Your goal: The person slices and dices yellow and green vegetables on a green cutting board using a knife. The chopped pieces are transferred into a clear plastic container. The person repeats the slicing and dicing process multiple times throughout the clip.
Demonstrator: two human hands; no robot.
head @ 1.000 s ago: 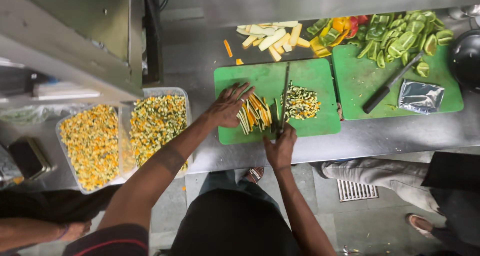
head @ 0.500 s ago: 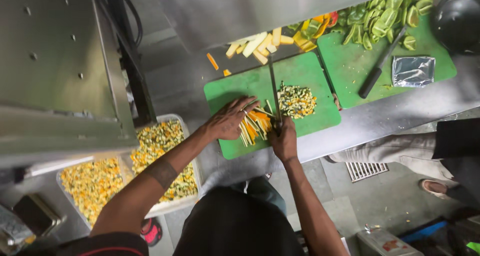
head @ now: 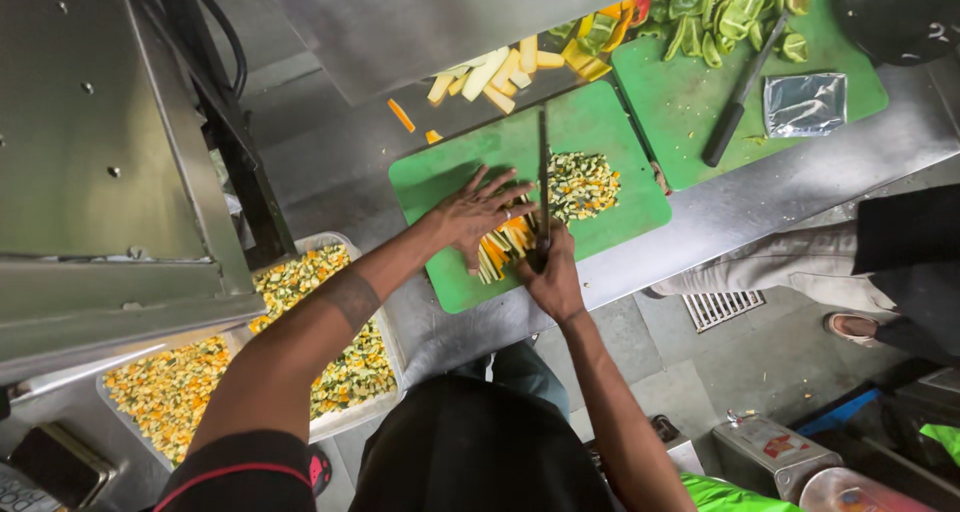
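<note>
My right hand [head: 553,277] grips the knife [head: 543,182]; my left hand [head: 478,212] lies spread on the vegetable strips [head: 503,247], centre frame. Diced pile [head: 580,184] done; these strips and the sticks [head: 495,74] above remain uncut.

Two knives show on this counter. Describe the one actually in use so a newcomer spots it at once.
Find the nearer green cutting board on the steel counter, the one under both hands. The knife in use stands edge-down beside the diced pile, gripped by the right hand. The other knife lies flat, unheld, on the far board.
</note>
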